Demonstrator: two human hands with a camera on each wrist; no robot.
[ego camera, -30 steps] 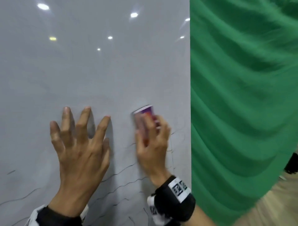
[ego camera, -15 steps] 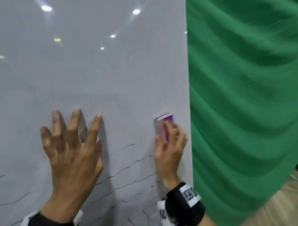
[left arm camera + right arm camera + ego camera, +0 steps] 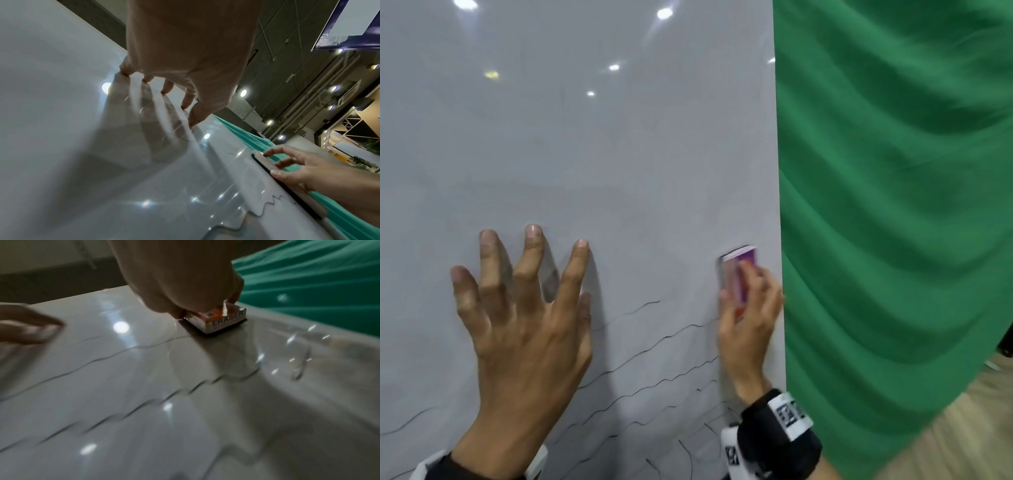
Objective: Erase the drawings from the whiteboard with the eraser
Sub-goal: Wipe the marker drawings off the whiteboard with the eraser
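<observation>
A glossy whiteboard (image 3: 585, 171) fills the left of the head view. Thin black wavy lines (image 3: 640, 359) run across its lower part. My right hand (image 3: 748, 308) grips a purple, white and orange eraser (image 3: 739, 270) and presses its dark felt flat on the board near the right edge. The right wrist view shows the eraser (image 3: 222, 319) with the word ERASER on its side, at the end of one wavy line (image 3: 123, 352). My left hand (image 3: 524, 308) is spread, fingertips (image 3: 166, 91) pressed on the board to the left of the eraser.
A green cloth (image 3: 893, 205) hangs right beside the board's right edge (image 3: 779, 171). Ceiling lights reflect in the board's upper part. A beige floor (image 3: 945, 438) shows at the lower right.
My right hand slid the eraser rightward from the board's middle to its right edge. Lines around the hand's earlier spot are gone. The left hand stays pressed on the board.
</observation>
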